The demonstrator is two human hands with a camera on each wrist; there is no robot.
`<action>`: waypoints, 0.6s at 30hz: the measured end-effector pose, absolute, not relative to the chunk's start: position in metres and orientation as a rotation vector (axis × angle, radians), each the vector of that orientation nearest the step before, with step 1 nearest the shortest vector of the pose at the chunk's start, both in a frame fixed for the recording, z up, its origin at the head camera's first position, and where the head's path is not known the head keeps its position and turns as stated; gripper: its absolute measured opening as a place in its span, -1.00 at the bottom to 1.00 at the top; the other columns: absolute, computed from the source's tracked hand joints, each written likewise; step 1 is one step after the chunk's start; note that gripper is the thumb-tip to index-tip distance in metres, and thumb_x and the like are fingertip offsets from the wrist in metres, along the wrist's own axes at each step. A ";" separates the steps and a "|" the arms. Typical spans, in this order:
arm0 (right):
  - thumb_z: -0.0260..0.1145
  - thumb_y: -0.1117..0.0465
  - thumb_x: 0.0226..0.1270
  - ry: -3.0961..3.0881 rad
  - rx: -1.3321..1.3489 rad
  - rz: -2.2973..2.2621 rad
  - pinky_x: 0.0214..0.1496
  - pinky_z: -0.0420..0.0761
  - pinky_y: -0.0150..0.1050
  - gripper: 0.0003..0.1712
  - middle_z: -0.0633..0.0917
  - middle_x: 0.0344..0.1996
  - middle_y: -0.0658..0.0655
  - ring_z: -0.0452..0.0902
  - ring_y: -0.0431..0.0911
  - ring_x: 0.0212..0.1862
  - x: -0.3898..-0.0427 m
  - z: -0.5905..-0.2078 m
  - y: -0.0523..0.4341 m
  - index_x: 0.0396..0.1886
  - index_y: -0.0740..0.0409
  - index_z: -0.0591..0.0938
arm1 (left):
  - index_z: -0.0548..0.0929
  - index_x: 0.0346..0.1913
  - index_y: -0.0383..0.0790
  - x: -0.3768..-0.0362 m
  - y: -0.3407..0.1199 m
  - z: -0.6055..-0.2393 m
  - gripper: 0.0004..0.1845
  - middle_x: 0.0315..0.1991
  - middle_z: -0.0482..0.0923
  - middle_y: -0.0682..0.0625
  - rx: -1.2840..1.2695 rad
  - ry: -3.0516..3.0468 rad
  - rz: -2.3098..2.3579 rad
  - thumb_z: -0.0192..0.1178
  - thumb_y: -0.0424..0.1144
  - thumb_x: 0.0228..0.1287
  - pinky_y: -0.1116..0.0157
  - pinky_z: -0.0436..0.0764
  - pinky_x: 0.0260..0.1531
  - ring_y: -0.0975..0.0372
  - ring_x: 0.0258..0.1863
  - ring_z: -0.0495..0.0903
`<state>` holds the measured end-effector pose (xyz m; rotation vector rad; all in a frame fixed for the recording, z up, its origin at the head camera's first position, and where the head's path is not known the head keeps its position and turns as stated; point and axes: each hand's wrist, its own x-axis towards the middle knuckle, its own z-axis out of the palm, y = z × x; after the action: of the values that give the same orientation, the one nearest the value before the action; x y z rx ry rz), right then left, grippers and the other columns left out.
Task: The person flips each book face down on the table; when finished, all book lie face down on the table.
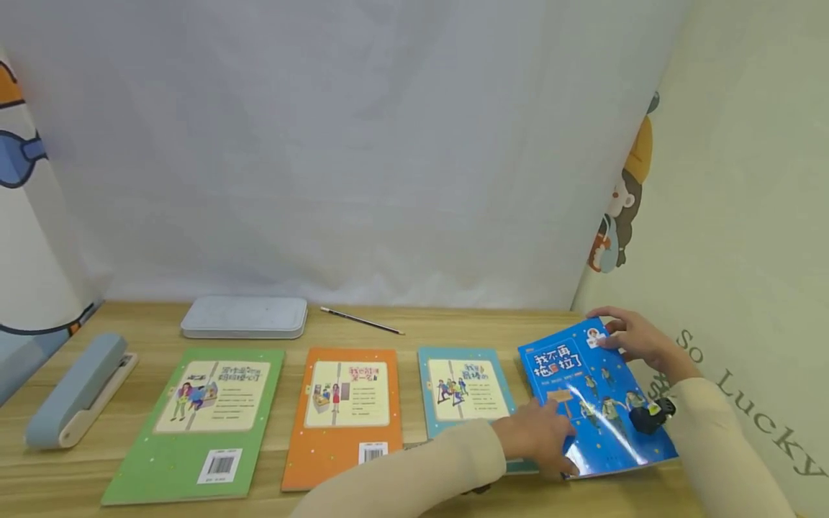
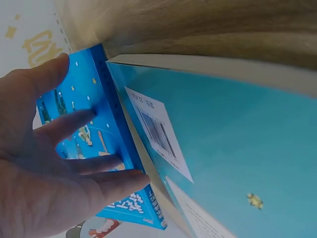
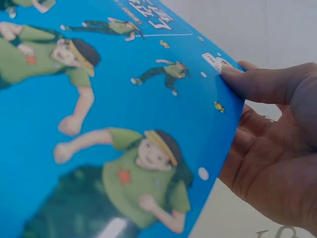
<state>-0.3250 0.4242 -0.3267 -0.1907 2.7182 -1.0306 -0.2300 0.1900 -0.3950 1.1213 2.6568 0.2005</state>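
A glossy blue book (image 1: 599, 403) with cartoon figures lies tilted at the right end of a row of books on the wooden table (image 1: 414, 327). My left hand (image 1: 550, 440) rests on its lower left part, with straight fingers (image 2: 86, 119) lying on the cover (image 2: 99, 99). My right hand (image 1: 615, 332) pinches the far right corner, thumb (image 3: 242, 74) on the cover (image 3: 124, 99) and the other fingers hidden behind it. Beside it lies a teal book (image 1: 463, 388), whose barcode side (image 2: 223, 148) shows in the left wrist view.
An orange book (image 1: 346, 414) and a green book (image 1: 201, 421) lie further left. Behind them are a flat white case (image 1: 245, 316) and a thin dark pen (image 1: 361, 321). A blue-grey hinged device (image 1: 80, 388) sits at far left. A wall (image 1: 745, 252) stands close on the right.
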 end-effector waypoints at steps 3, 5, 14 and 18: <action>0.22 0.26 0.45 2.748 -0.224 -1.045 -0.09 0.75 0.05 -0.36 0.53 0.02 0.44 0.66 0.03 -0.14 -0.321 -0.319 0.424 0.43 0.32 0.24 | 0.48 0.34 0.40 -0.229 0.189 -0.393 -0.39 0.33 0.35 0.20 1.070 2.676 0.237 0.30 0.27 0.20 0.26 0.49 0.22 0.23 0.32 0.32; 0.23 0.24 0.45 2.766 -0.241 -1.050 -0.08 0.74 0.06 -0.34 0.52 0.04 0.45 0.66 0.04 -0.13 -0.319 -0.314 0.424 0.44 0.31 0.24 | 0.47 0.34 0.41 -0.228 0.188 -0.393 -0.38 0.38 0.30 0.18 1.059 2.695 0.252 0.31 0.26 0.20 0.26 0.47 0.23 0.21 0.35 0.29; 0.26 0.21 0.44 2.832 -0.247 -1.066 -0.05 0.74 0.04 -0.30 0.49 0.08 0.44 0.65 0.02 -0.10 -0.313 -0.299 0.427 0.47 0.32 0.23 | 0.52 0.31 0.39 -0.232 0.186 -0.388 -0.44 0.36 0.34 0.11 1.058 2.799 0.289 0.27 0.27 0.23 0.28 0.49 0.13 0.21 0.21 0.32; 0.25 0.20 0.45 2.863 -0.253 -1.095 -0.07 0.75 -0.03 -0.30 0.48 0.08 0.43 0.65 0.03 -0.10 -0.310 -0.295 0.425 0.47 0.30 0.23 | 0.51 0.32 0.39 -0.234 0.186 -0.385 -0.47 0.34 0.35 0.08 1.025 2.851 0.339 0.24 0.22 0.28 0.21 0.47 0.19 0.18 0.20 0.30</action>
<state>-0.3101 0.4246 -0.2946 -0.2531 2.8634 -1.0954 -0.2335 0.1855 -0.3849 1.0252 2.8510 0.3393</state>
